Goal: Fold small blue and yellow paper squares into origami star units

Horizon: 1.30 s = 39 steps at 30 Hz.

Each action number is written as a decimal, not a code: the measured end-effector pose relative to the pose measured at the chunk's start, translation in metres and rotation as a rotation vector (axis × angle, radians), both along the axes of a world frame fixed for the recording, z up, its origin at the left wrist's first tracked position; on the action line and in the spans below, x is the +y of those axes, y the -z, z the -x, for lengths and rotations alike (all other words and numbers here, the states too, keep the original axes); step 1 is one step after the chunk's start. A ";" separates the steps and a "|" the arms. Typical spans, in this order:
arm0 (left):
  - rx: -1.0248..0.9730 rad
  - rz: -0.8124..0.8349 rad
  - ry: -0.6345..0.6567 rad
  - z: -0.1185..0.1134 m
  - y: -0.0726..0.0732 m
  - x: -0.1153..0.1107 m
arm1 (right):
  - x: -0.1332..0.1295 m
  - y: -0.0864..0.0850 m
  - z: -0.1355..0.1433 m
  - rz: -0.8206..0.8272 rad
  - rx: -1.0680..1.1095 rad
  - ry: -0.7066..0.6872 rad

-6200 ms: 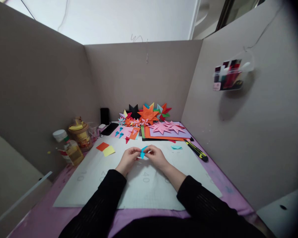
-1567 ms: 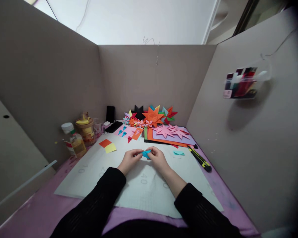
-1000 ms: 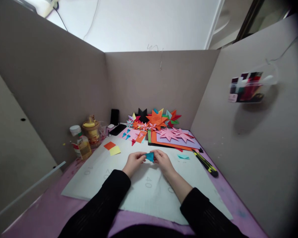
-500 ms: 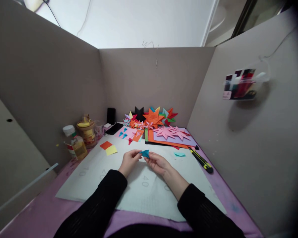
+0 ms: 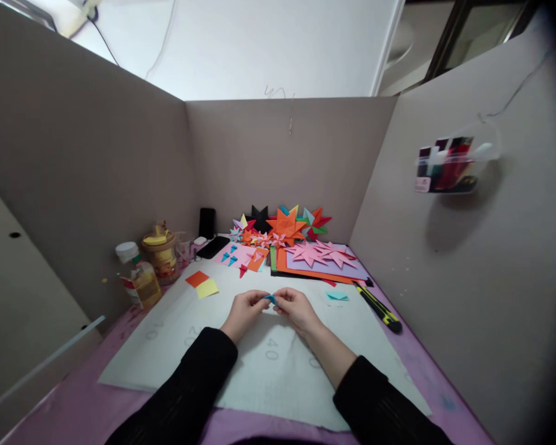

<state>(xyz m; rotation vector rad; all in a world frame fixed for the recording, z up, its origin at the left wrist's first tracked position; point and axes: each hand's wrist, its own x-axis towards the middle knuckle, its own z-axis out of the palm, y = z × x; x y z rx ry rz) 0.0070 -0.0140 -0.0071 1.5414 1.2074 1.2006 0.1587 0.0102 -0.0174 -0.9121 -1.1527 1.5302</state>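
Observation:
A small folded piece of blue paper [image 5: 271, 298] is pinched between my two hands, above the middle of the white sheet [image 5: 204, 358]. My left hand [image 5: 246, 310] grips its left end with thumb and fingers. On its other side my right hand [image 5: 297, 309] is closed on the right end, and the fingers cover much of the paper. To the left lie an orange paper square [image 5: 197, 279] and a yellow paper square [image 5: 207, 288]. A folded turquoise paper [image 5: 337, 296] rests to the right of my right hand.
Folded paper stars [image 5: 287, 227] stand along the back panel. Pink stars [image 5: 308, 253] lie on stacked coloured sheets. A yellow-black cutter [image 5: 380, 309] lies at right. On the left are a glue bottle [image 5: 141, 281], a jar [image 5: 161, 256] and a phone [image 5: 214, 247]. Grey panels enclose three sides.
My fingers have closed in around the blue paper, and less of it shows now. My hands have drawn nearer each other. The whole view has shifted slightly.

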 end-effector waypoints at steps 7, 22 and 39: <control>-0.068 0.031 0.067 0.000 -0.002 -0.002 | -0.002 -0.004 -0.003 -0.171 -0.167 0.017; -0.121 0.021 0.049 0.001 -0.006 -0.003 | -0.003 -0.004 -0.009 -0.282 -0.262 -0.010; -0.048 0.014 0.058 0.001 -0.008 -0.004 | 0.000 -0.001 -0.011 -0.323 -0.316 -0.004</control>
